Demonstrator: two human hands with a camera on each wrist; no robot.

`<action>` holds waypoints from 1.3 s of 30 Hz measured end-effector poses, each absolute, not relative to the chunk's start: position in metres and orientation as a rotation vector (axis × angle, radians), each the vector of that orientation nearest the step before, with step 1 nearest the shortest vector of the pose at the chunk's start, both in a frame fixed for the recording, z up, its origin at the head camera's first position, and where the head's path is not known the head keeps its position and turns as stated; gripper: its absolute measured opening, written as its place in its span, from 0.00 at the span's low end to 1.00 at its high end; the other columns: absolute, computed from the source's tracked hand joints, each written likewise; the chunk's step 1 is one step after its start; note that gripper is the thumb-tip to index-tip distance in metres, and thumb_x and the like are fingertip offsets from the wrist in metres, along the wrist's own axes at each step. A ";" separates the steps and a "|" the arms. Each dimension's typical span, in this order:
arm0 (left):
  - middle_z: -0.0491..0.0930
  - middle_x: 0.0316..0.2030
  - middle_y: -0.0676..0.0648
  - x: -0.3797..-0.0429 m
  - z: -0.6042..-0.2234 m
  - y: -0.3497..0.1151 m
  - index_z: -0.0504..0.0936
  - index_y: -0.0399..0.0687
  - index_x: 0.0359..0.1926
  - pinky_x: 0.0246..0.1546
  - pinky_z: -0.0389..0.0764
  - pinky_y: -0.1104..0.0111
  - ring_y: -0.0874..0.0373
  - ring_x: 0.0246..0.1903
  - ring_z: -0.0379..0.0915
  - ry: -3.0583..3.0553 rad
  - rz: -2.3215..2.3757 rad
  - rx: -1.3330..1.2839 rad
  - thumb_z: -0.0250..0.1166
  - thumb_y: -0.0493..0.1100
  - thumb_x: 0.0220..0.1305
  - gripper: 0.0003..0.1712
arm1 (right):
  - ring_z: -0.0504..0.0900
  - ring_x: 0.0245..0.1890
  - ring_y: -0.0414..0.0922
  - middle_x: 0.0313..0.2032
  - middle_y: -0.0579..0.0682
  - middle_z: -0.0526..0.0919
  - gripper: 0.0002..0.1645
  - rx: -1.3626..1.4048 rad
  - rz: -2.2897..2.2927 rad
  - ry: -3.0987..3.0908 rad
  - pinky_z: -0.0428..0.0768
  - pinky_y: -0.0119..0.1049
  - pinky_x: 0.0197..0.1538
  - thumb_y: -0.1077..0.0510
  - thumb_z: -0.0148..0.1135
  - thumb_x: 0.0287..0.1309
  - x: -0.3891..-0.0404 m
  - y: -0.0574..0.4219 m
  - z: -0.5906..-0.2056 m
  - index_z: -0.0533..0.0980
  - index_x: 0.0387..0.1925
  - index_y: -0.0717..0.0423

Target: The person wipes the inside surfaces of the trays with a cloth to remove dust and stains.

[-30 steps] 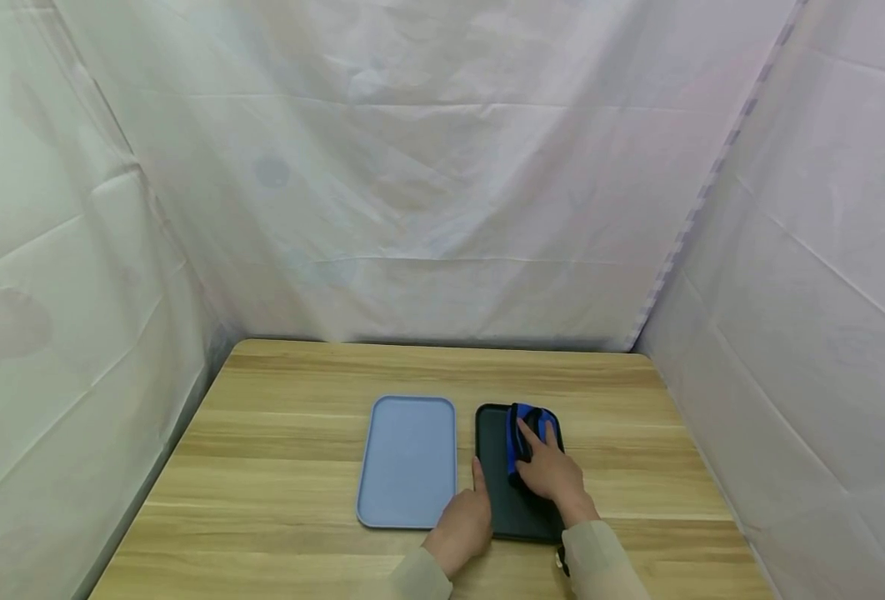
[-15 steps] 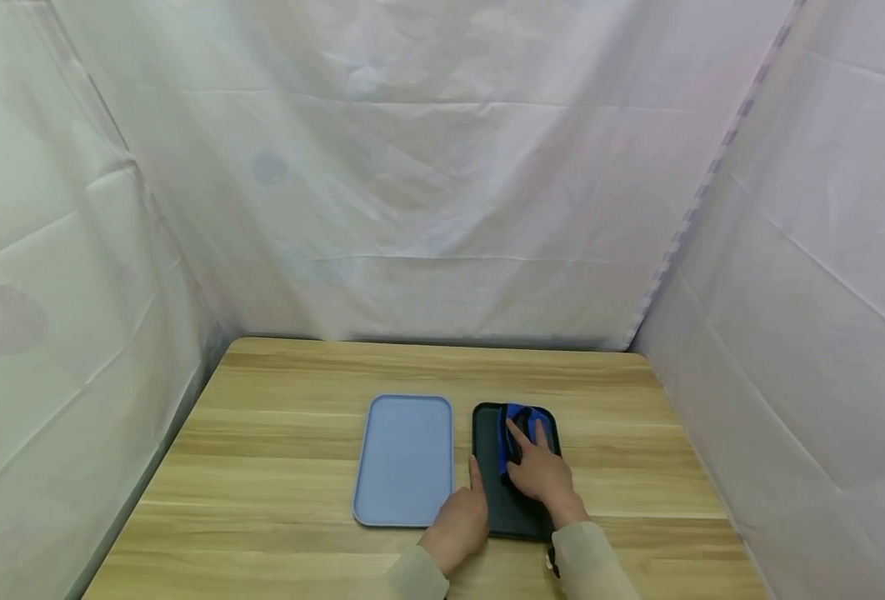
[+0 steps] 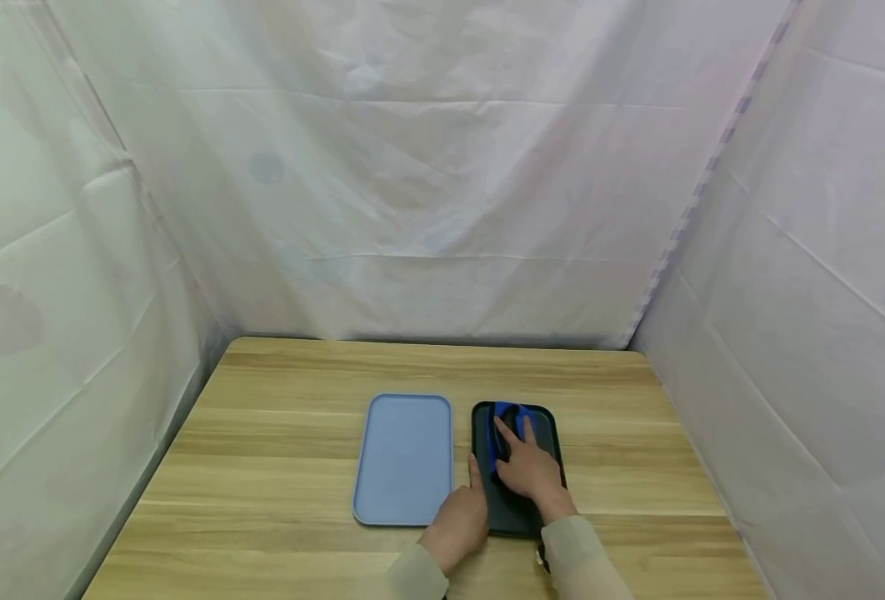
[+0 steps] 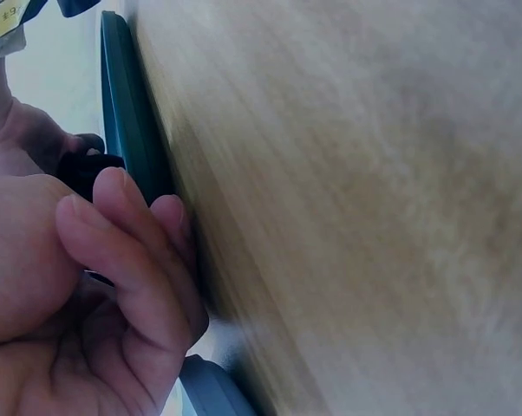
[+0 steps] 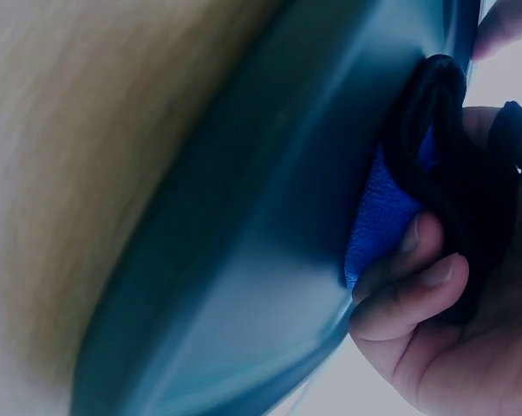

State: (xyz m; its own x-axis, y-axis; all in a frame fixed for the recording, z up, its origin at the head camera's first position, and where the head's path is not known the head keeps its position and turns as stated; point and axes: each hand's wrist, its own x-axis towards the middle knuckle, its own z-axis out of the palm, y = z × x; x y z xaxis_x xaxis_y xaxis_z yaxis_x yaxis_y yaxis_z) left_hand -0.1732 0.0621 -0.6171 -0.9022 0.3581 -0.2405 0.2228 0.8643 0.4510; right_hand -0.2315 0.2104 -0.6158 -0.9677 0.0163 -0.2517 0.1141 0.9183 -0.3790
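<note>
A dark green tray [image 3: 513,521] lies on the wooden table. My right hand [image 3: 532,471] presses a folded blue cloth with black trim [image 3: 497,442] onto its far half. Two fingers spread forward over the cloth in the head view; in the right wrist view, two curled fingertips [image 5: 426,260] grip its blue part. At the tray's near left side is my left hand [image 3: 459,521], index finger straight along the rim. The left wrist view shows its other fingers [image 4: 148,269] curled beside the tray's edge, holding it.
A light blue tray [image 3: 405,467] lies flat just left of the dark one, close to my left hand. Wooden tabletop [image 3: 262,475] surrounds both trays. White fabric sheets [image 3: 442,208] hang behind the table and along both sides.
My right hand has slid the blue and black cloth leftward across the tray's far half. The left hand keeps its place at the rim.
</note>
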 end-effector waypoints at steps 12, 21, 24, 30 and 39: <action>0.73 0.14 0.47 -0.174 -0.619 0.062 0.40 0.33 0.75 0.19 0.73 0.67 0.59 0.13 0.68 2.685 0.600 0.417 0.68 0.39 0.57 0.56 | 0.65 0.10 0.46 0.76 0.61 0.42 0.45 0.076 -0.580 2.856 0.62 0.39 0.14 0.46 0.59 0.58 -0.232 0.203 -0.616 0.51 0.73 0.22; 0.73 0.14 0.47 -0.174 -0.617 0.061 0.40 0.30 0.74 0.20 0.74 0.68 0.59 0.14 0.69 2.698 0.585 0.475 0.69 0.39 0.55 0.57 | 0.67 0.09 0.46 0.76 0.61 0.39 0.46 0.070 -0.554 2.872 0.63 0.39 0.13 0.43 0.59 0.59 -0.228 0.195 -0.619 0.48 0.74 0.23; 0.74 0.14 0.47 -0.174 -0.618 0.060 0.40 0.30 0.74 0.21 0.74 0.68 0.59 0.14 0.69 2.689 0.604 0.473 0.69 0.39 0.55 0.57 | 0.67 0.09 0.46 0.76 0.61 0.39 0.46 0.063 -0.554 2.878 0.63 0.39 0.12 0.43 0.59 0.60 -0.226 0.194 -0.619 0.48 0.74 0.23; 0.73 0.14 0.48 -0.174 -0.620 0.060 0.39 0.33 0.75 0.20 0.73 0.68 0.60 0.14 0.68 2.676 0.617 0.458 0.69 0.38 0.55 0.58 | 0.67 0.09 0.46 0.76 0.61 0.38 0.46 0.073 -0.535 2.880 0.63 0.40 0.13 0.43 0.60 0.60 -0.223 0.192 -0.620 0.47 0.74 0.22; 0.69 0.11 0.49 -0.174 -0.618 0.060 0.39 0.38 0.76 0.17 0.71 0.69 0.59 0.11 0.66 2.655 0.635 0.439 0.67 0.38 0.56 0.57 | 0.69 0.10 0.48 0.77 0.60 0.37 0.48 0.088 -0.524 2.861 0.64 0.41 0.15 0.42 0.60 0.60 -0.220 0.191 -0.619 0.45 0.74 0.21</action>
State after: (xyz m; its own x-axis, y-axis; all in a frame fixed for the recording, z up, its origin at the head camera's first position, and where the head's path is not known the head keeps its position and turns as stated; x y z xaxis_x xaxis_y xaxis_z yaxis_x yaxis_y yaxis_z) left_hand -0.1738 0.0597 -0.6179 -0.8811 0.3789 -0.2830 0.2098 0.8495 0.4840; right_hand -0.2203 0.1909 -0.6193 -0.9716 0.0172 -0.2361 0.0998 0.9342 -0.3424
